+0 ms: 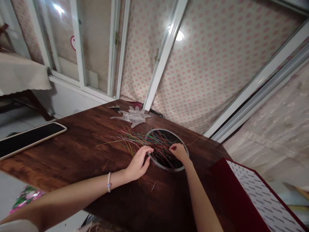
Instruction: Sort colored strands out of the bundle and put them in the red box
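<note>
A heap of thin wires [137,139] in many colours lies partly across a round black tray [177,166] with a grey rim. At the heap's near edge is my left hand [140,162], its fingers stretched out and its thumb apart, with nothing visibly held. My right hand [180,152] is over the right part of the tray, thumb and fingertips pinched together at the wires. What the pinch holds is too small to make out. One thin tan wire [196,139] sticks out past the tray's rim, beyond my right hand.
Clear plastic gloves [134,116] and a small metal tool [117,108] lie at the table's back. A black panel with a pale edge [31,137] is on the left. A dark red box [231,193] stands at right. Windows border the wooden table [79,145].
</note>
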A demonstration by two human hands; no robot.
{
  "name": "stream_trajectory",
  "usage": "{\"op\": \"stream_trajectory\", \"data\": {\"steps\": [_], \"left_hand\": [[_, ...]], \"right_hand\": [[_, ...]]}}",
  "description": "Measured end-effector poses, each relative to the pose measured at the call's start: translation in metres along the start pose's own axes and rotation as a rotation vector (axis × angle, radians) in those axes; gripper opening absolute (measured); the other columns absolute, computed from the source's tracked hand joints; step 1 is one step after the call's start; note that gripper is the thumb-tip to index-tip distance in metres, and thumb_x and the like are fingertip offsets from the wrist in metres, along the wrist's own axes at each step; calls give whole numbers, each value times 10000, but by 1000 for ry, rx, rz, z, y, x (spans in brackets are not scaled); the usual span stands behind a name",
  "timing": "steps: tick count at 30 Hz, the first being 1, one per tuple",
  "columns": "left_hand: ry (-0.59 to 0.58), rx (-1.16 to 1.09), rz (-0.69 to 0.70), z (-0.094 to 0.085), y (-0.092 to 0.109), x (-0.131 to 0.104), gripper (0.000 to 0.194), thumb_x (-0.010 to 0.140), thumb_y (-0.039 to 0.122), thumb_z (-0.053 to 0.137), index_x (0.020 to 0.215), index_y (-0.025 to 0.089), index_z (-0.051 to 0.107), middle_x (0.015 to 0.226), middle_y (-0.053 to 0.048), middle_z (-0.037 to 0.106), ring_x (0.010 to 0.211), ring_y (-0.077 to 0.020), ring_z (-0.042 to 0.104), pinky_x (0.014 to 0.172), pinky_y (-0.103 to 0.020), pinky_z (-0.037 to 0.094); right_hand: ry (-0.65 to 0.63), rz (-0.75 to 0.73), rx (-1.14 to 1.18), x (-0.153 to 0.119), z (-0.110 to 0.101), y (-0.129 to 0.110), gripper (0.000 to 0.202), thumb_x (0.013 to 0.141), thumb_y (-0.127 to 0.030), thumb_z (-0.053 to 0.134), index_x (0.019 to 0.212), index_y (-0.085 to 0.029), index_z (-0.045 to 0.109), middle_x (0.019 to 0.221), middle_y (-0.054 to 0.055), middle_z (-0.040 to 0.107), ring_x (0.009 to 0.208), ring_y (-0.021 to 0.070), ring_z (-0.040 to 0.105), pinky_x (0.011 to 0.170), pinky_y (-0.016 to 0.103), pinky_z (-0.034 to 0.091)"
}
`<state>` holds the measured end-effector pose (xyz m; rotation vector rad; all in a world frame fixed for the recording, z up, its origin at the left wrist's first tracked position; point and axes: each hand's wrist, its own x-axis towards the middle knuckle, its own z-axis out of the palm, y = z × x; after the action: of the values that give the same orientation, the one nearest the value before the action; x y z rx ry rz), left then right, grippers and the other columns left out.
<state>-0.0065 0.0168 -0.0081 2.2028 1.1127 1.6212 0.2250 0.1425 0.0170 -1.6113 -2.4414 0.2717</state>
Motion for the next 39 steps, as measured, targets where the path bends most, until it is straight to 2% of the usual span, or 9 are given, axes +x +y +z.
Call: {"op": "stream_trajectory", "data": {"steps": [8,12,14,18,23,27,34,37,39], "left_hand": [[7,15,-31,1,0,-3,317,856,89,420,1152,199,429,1070,-98,547,1013,-218,523,885,-402,449],[1,35,-98,-1,10,12,282,884,101,379,1154,181,399,1083,-105,536,1035,-205,521,914,-406,433],[-89,45,-132,-1,10,32,223,891,112,392,1098,171,451,1036,-84,569,995,-185,546,886,-371,455],[-450,76,-154,5,-14,88,81,877,170,520,869,143,595,830,-20,628,791,-150,608,755,-322,508],[-757,175,-268,31,-58,134,254,891,296,548,1088,137,576,1078,-75,607,911,-193,611,783,-385,523],[-873,170,-346,52,-76,147,272,893,297,544,1121,149,565,1120,-81,593,939,-201,606,795,-391,522],[-825,-33,-338,54,-85,165,269,884,295,558,1097,132,577,1085,-72,606,900,-196,615,752,-368,534],[-713,-138,-321,39,-79,173,228,887,282,559,1047,122,590,996,-62,631,808,-157,628,691,-327,542],[-568,-194,-306,25,-72,179,187,878,273,574,961,111,616,883,-37,651,724,-133,629,655,-302,538]], "right_hand": [[-57,-27,95,2,-24,8,228,896,-323,536,993,-128,603,972,46,628,824,138,612,740,320,524],[-16,-43,139,16,-26,4,223,899,-319,531,1001,-134,602,1000,54,625,866,146,609,773,337,520],[-2,-52,159,27,-20,-2,220,902,-315,526,1015,-141,600,1030,60,620,892,150,605,792,345,516],[-12,-57,197,41,0,-13,236,901,-309,528,1057,-142,585,1068,67,606,918,159,601,805,358,515],[5,-40,227,43,19,-18,228,901,-314,528,1042,-146,589,1046,62,609,894,153,601,791,348,515],[27,-79,280,40,17,-14,218,897,-313,535,1006,-135,597,983,51,622,823,133,607,736,316,523],[202,-142,453,40,-9,-8,205,891,-308,548,944,-116,597,880,27,625,767,122,610,715,309,526],[287,-117,521,40,-19,-11,225,897,-310,537,1003,-116,582,916,36,625,808,136,618,731,320,528],[259,-110,536,38,-22,-15,229,897,-312,537,1009,-117,580,919,37,630,812,136,623,733,318,531]]}}
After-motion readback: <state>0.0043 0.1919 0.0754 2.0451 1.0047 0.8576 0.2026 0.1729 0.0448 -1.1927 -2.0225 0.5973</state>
